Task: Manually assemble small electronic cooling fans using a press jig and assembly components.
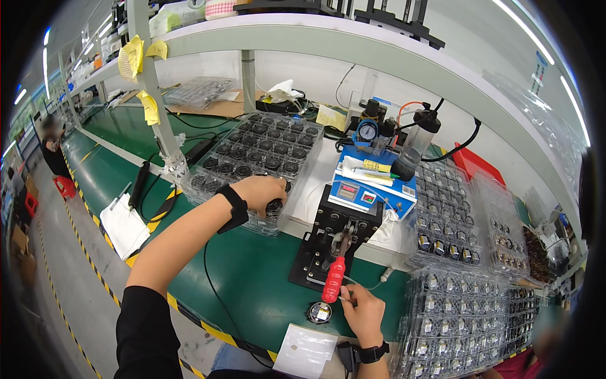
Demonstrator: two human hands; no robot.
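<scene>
My left hand [262,192] reaches over the near right part of a clear plastic tray [199,183] that holds rows of round black parts [254,156]. Its fingers are bent down and closed at one of these parts; the fingertips are partly hidden. My right hand [364,314] is beside the red handle [334,279] of a black toggle-clamp fixture [307,256], with thumb and forefinger pinched together. What lies in that pinch, if anything, is too small to make out. On the bench just left of it lies a round part [319,312] with a silvery, pale middle.
Behind the fixture stands a blue control box [353,194] with a display, plus a pressure gauge [367,131]. Stacked clear trays [435,303] of round parts fill the right. A white sheet [305,351] lies at the front edge, a white cloth [124,224] at left. A shelf [303,39] crosses above.
</scene>
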